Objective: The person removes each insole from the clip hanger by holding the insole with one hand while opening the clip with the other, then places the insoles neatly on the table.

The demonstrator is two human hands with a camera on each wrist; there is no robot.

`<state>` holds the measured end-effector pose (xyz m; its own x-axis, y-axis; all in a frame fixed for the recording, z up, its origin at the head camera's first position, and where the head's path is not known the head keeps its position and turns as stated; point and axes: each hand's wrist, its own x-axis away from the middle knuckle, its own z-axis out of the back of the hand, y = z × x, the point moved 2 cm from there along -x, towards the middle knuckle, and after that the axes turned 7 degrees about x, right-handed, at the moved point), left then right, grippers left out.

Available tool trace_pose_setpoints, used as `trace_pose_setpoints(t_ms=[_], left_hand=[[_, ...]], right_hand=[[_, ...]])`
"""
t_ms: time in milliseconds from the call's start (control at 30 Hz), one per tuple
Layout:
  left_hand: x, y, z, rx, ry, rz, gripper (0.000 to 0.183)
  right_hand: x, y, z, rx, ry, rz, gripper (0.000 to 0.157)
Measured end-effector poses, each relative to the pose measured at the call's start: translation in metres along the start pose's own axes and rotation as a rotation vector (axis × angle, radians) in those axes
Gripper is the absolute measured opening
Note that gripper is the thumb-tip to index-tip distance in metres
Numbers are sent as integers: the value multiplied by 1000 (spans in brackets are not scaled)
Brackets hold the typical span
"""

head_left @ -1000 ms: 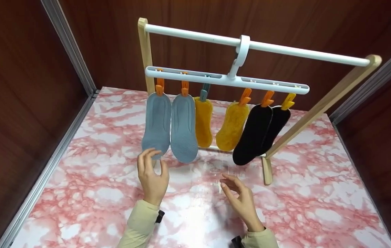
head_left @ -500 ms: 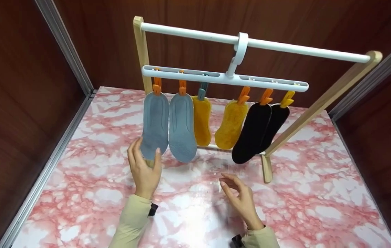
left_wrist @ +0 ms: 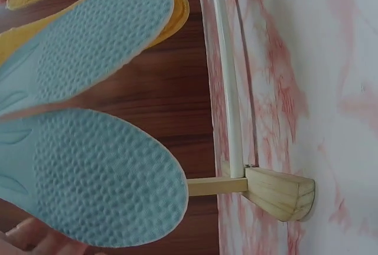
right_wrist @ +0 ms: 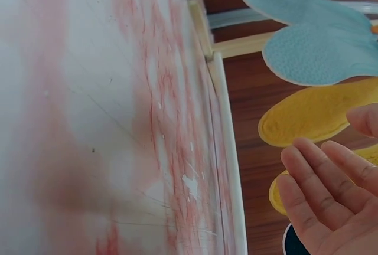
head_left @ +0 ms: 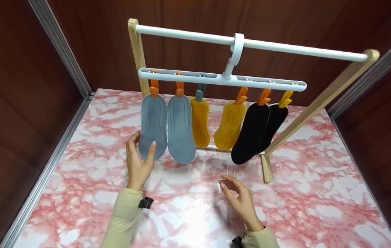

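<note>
In the head view a blue-grey insole (head_left: 154,117) hangs at the far left from an orange clip (head_left: 154,90). My left hand (head_left: 138,170) is at its lower end, the thumb overlapping its front and the relaxed fingers by its left edge. Seen from the left wrist, fingers (left_wrist: 50,240) show past the edge of the dimpled insole (left_wrist: 112,178). Beside it hangs a second blue-grey insole (head_left: 181,134). My right hand (head_left: 240,199) hovers over the table below the yellow insole (head_left: 229,127), fingers loosely bent and holding nothing.
A white hanger (head_left: 181,76) hooks over the white rod (head_left: 295,49) of a wooden-legged rack (head_left: 316,106). Another yellow insole (head_left: 200,125) and two black insoles (head_left: 250,134) hang from it too. The tabletop (head_left: 319,182) is marbled pink, with dark wood panels (head_left: 23,69) around.
My left hand has moved left and up from in front of the leftmost insole's lower end to its left edge, with the fingers spreading around it. The right hand has stayed nearly still.
</note>
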<state>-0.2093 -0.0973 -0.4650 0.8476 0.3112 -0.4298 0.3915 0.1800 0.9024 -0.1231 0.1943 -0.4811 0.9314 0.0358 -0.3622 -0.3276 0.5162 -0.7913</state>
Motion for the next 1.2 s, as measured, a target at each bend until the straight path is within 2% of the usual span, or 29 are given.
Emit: trace_pose_setpoints(t_ms=[367,400,600,633,867,1200], left_hand=[[-14,-3,1,56,-75,1,56],[-15,1,1,53,-80,6,54],[-24,0,1,-14,-109,45,44],[-26,-5,1,-19,-113,45,44],[-30,-2,0,25,-125,52,36],[-32,2,0,56,-190,108,36]], right_hand=[[1,2,0,-4,2,-11,25],[1,2,0,-4,4,-7,25],[2,6,-1,-12,12,13,25],[2,6,-1,-14,11,11,25],[2,5,-2,-15,2,-7,25],[2,4,-3,-22,-3,-8,24]])
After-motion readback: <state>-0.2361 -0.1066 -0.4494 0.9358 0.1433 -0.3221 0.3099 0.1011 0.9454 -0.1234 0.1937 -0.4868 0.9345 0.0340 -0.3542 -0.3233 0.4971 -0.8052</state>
